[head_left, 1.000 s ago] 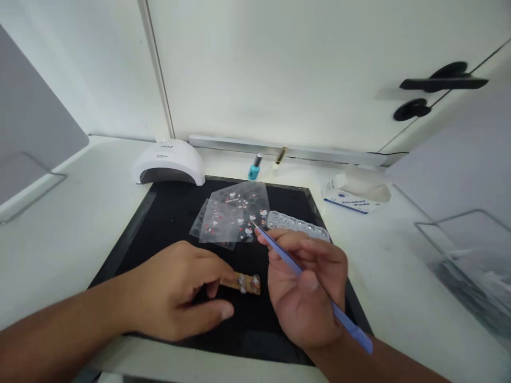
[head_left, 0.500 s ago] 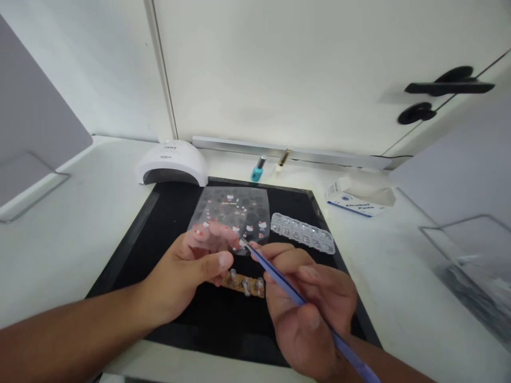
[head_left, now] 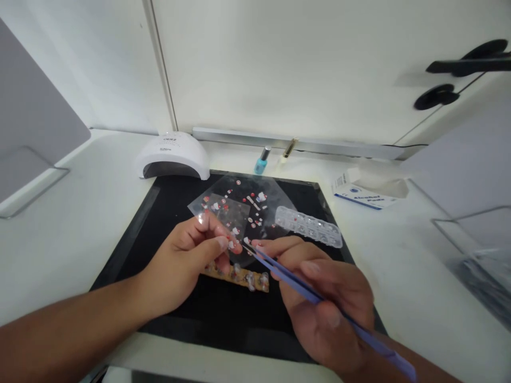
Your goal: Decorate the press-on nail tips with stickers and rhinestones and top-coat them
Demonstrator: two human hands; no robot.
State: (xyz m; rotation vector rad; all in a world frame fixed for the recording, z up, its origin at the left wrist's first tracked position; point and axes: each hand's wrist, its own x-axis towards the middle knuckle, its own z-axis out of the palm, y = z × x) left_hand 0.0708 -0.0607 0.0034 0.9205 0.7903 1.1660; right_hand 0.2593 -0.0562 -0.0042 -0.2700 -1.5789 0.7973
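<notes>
My left hand (head_left: 187, 260) pinches the near left part of a clear sticker sheet (head_left: 273, 191) printed with small red and white figures. In my right hand (head_left: 327, 303) is a pair of purple tweezers (head_left: 293, 277), held like a pen. The tweezer tips are slightly apart and lie close to a white sticker by the near edge of the sheet; whether they touch it I cannot tell. Just below both hands lies a tan strip (head_left: 227, 274) carrying several clear, glossy nail tips, its left end partly hidden by my left hand.
A black mat (head_left: 223, 330) covers the middle of the white table. On it lies a clear compartment case (head_left: 309, 227). Behind stand a white nail lamp (head_left: 173, 151), a teal polish bottle (head_left: 261, 164) and a gold-capped bottle (head_left: 288, 151). An alcohol pad box (head_left: 367, 191) sits at right.
The sticker sheet has turned and tilted, so its corner now points left and its red and white stickers show differently. My right hand and tweezers have shifted slightly right; the camera view has moved a little.
</notes>
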